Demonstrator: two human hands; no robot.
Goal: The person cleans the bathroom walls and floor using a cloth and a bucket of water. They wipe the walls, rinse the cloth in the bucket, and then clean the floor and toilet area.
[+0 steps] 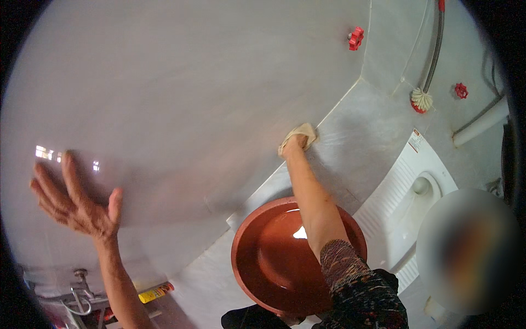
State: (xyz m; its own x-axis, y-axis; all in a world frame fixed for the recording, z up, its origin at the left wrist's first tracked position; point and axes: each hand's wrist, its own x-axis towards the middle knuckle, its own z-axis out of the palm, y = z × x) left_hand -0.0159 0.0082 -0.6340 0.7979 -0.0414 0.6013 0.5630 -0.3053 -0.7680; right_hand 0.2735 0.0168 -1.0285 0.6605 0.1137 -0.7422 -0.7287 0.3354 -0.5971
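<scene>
A: State the position and condition of the right hand (pixel 298 143).
B: The right hand is closed on a beige cloth (pixel 308 130). Part of the fingers is hidden in the folds.

A: Specify the location of the cloth.
B: The cloth lies at the joint where the grey wall (pixel 192 82) meets the floor (pixel 350 131), beyond the far rim of the basin (pixel 235 255).

A: Describe the basin.
B: The unit is round and reddish-brown, and contains water (pixel 274 252). The right forearm, in a dark patterned sleeve (pixel 346 268), extends across it from above.

A: Report the left hand (pixel 82 211).
B: The left hand is open and empty, with fingers spread and palm toward the wall. Full palm contact cannot be confirmed.

A: List adjacent fixtures and items.
B: A white squat toilet (pixel 404 208) is set to the right of the basin. A red valve handle (pixel 356 38) projects from the wall. A yellow container (pixel 153 294) is near the left forearm.
</scene>
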